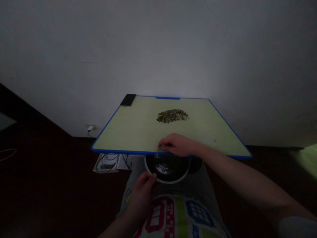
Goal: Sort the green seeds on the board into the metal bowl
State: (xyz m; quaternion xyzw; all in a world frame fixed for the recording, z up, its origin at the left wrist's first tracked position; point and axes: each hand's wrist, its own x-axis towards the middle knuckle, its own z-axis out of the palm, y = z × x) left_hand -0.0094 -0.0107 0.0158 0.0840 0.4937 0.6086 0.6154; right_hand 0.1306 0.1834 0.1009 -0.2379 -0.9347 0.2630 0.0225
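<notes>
A dark round pot [170,177] with a pale rim rests on my lap, partly under the table's near edge. My left hand [146,183] grips its rim at the left, thumb on top. Above the pot, at the edge of the folding table [131,132], my right hand [174,144] is closed in a pinch. A thin see-through piece [158,152] seems to hang from its fingertips over the pot; its kind is too dim to tell. Farther back on the tabletop lies a loose patch of small greenish-brown grains or dried bits [172,116].
A black phone or tablet [128,100] lies at the table's far left corner. One small brown bit [215,140] is on the right side. Below left are open white boxes [106,163] with cables. A white plug [90,128] sits in the wall [158,49] behind.
</notes>
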